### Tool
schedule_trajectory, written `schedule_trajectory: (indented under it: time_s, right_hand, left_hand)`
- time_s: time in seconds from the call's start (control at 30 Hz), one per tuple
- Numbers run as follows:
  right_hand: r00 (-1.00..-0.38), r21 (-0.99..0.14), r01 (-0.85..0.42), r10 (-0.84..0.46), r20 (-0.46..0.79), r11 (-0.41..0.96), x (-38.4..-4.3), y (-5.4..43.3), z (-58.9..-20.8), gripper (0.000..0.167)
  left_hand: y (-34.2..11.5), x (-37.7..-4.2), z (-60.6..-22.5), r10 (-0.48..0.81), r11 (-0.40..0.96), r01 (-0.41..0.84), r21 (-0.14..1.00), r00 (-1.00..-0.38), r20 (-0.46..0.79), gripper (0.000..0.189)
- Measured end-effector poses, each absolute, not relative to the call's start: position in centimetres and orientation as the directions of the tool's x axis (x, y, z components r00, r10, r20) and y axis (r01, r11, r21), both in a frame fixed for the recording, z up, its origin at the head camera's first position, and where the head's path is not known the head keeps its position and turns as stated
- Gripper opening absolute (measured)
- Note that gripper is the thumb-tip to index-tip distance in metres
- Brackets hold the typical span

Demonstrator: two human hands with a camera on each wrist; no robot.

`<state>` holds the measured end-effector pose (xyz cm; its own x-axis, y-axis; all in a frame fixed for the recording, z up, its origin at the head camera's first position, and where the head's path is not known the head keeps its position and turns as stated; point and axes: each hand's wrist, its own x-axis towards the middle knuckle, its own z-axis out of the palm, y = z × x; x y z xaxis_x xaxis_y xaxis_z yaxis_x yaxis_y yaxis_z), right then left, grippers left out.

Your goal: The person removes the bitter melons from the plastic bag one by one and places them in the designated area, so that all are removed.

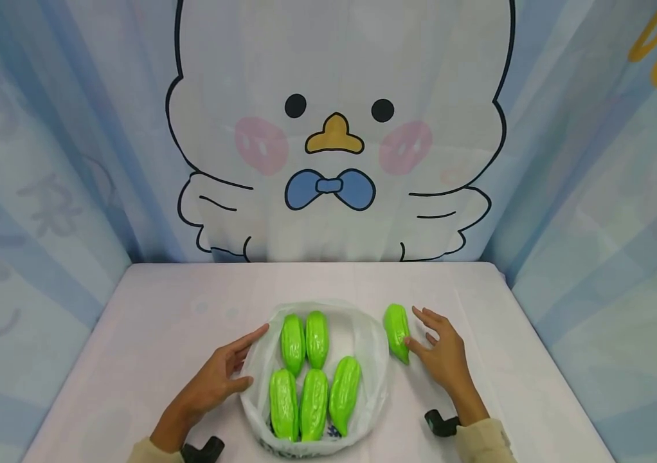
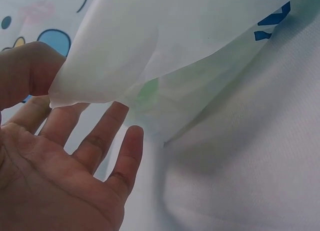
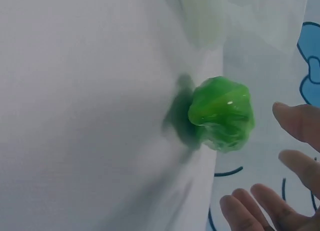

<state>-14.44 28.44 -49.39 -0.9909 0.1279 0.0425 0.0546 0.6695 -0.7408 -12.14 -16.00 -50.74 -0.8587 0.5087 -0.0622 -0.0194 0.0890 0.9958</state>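
A round, open white plastic bag stands mid-table with several glossy, ridged green gourd-like vegetables inside it. My left hand is at the bag's left side, thumb and fingers spread. In the left wrist view the bag's wall overlaps the fingertips. Right of the bag lies one more green gourd-like vegetable. Beside it is my right hand, fingers loosely bent and thumb near its side. The right wrist view shows this vegetable end-on, with a gap to the fingers.
A white cloth covers the table. Behind it hangs a curtain with a cartoon bird, and more curtains stand at both sides. Black wrist cameras are on both forearms. Blue print marks the bag's outside.
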Motion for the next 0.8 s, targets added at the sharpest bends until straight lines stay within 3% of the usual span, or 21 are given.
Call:
schedule_trajectory:
  time_s: [0.37, 0.8]
  right_hand:
    - [-0.976, -0.767, -0.120, 0.067, 0.207, 0.631, -13.3, 25.6, -47.1, 0.071]
    - [-0.963, -0.801, -0.254, -0.068, 0.260, 0.541, -12.7, 21.0, -45.7, 0.071]
  left_hand:
    - [-15.9, -12.1, -51.0, 0.511, 0.076, 0.003, 0.997, -0.859, -0.037, 0.087]
    - [-15.9, -12.2, -51.2, 0.517, 0.062, 0.036, 0.997, -0.856, -0.001, 0.088]
